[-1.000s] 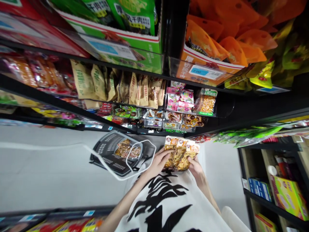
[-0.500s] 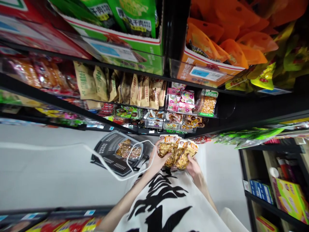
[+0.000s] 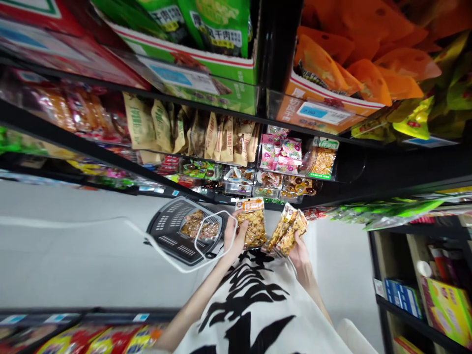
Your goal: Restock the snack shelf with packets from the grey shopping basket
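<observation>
Head view: single snack packet (image 3: 255,228) held up before the shirt (image 3: 271,314), beyond the basket's (image 3: 167,241) right rim. Left hand (image 3: 236,238) closed on its left edge, thumb over the face. Right hand (image 3: 301,254) pinches the fanned packets (image 3: 294,235), apart from it. My judgement: light edge grips suit best, contents look brittle. Single packet's header points shelfward, long axis running shirt to shelf (image 3: 354,189); fanned ones lean right.

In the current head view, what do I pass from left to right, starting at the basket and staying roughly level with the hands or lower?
Dark basket → snack packet in the left hand → bunched snack packets in the right hand → blue boxes → yellow-green box.
</observation>
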### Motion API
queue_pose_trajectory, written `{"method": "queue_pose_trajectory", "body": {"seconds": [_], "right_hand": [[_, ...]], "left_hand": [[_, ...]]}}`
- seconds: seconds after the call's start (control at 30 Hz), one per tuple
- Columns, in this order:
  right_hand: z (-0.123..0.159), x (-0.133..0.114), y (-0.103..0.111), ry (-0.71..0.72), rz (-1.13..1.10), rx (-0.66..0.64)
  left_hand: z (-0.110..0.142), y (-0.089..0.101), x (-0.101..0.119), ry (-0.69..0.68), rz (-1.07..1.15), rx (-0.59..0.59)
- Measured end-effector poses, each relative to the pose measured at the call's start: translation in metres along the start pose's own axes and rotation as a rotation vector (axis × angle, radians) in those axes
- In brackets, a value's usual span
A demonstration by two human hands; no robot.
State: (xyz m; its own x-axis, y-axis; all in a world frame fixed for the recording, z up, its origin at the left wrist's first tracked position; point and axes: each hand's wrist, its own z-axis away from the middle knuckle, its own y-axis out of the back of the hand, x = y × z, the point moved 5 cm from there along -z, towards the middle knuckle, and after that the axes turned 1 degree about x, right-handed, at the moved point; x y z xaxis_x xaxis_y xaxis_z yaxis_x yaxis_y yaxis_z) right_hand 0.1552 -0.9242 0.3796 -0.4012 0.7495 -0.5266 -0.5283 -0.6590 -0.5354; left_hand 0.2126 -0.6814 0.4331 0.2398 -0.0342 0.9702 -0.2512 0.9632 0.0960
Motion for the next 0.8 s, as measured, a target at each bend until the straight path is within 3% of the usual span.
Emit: {"method": "queue_pose_trajectory", "body": {"seconds": [0.17, 0.33, 0.47, 0.67, 0.8], "right_hand": [[-0.003, -0.001, 0.0, -0.031, -0.009, -0.013], [-0.002, 0.003, -0.001, -0.112, 0.007, -0.082], [-0.004, 0.004, 0.002, -0.075, 0.058, -0.108], [-0.004, 0.006, 0.003, -0.065, 0.153, -0.097], [-0.001, 0.003, -0.004, -0.046, 0.14, -0.114]], "left_hand": [[-0.007, 0.002, 0.001, 0.06, 0.151, -0.012], [0.004, -0.014, -0.012, 0.473, 0.703, -0.242], [0.014, -0.017, -0.018, 0.618, 0.843, -0.197], [0.017, -0.021, -0.012, 0.611, 0.762, -0.235], [0.008, -0.019, -0.004, 0.388, 0.407, -0.339]]}}
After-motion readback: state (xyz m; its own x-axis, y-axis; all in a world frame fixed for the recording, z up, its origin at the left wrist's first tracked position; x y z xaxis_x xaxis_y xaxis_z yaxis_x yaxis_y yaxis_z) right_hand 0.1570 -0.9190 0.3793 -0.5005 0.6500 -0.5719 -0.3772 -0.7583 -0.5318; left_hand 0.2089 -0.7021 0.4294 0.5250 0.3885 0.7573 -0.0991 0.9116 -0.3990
